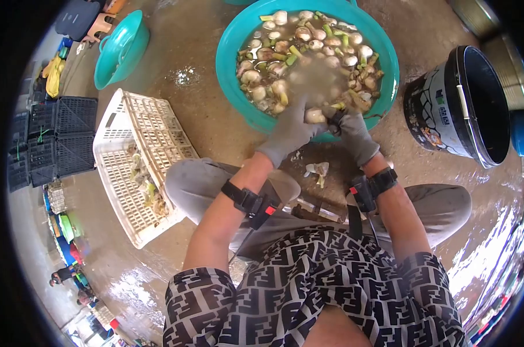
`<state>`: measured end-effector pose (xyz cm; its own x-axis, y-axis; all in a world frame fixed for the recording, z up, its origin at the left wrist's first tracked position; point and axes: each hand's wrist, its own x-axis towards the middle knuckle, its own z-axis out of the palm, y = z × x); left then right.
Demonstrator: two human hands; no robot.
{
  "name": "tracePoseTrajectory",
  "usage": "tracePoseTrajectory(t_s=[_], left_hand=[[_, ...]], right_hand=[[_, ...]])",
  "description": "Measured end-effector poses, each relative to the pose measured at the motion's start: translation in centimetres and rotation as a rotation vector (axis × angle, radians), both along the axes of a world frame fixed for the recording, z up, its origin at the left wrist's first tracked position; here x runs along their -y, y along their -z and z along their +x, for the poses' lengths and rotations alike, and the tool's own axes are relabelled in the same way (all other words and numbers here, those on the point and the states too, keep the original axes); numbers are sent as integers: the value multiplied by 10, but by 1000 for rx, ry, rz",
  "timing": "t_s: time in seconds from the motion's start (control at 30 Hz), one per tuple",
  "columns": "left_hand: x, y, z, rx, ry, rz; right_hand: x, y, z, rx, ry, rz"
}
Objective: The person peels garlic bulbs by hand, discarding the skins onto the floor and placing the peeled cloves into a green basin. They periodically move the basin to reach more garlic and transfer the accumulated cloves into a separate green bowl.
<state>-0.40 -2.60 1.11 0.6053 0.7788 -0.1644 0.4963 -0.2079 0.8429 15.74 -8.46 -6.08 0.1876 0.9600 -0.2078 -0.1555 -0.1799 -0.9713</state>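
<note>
My left hand [289, 132], in a grey glove, is closed on a pale garlic bulb [315, 116] over the near rim of a wide teal basin [233, 95]. My right hand [356, 136], gloved as well, is right beside it. Its fingers are curled around a small dark object [335, 120] close to the bulb; I cannot tell what kind it is. Murky water fills the basin, with many garlic bulbs [317, 44] in it, white and brownish, some with short green stems. A blurred patch covers the middle of the water.
A white perforated crate [114, 182] with peelings in it stands at my left. On the right is a black-and-white bucket [444, 110]. Scraps [317, 171] lie on the wet floor between my knees. Behind the crate are a teal tub [123, 52] and stacked black crates [71, 124].
</note>
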Motion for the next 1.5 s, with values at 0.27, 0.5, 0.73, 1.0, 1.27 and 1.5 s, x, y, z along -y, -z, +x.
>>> tracePoseTrajectory(t_s=[0.27, 0.5, 0.73, 1.0, 1.27, 1.5], left_hand=[[9, 44, -3, 337, -50, -122], [15, 35, 1, 443, -53, -133], [12, 61, 7, 670, -202, -430], [-4, 54, -2, 803, -349, -1293], [2, 47, 11, 1102, -360, -1048], [-19, 32, -13, 198, -366, -151]], right_hand=[[5, -39, -5, -131, 32, -119], [6, -40, -12, -145, 87, -188], [3, -2, 5, -148, -83, 51], [9, -29, -6, 236, -23, 133], [7, -12, 14, 1098, -121, 214], [22, -44, 0, 600, 40, 322]])
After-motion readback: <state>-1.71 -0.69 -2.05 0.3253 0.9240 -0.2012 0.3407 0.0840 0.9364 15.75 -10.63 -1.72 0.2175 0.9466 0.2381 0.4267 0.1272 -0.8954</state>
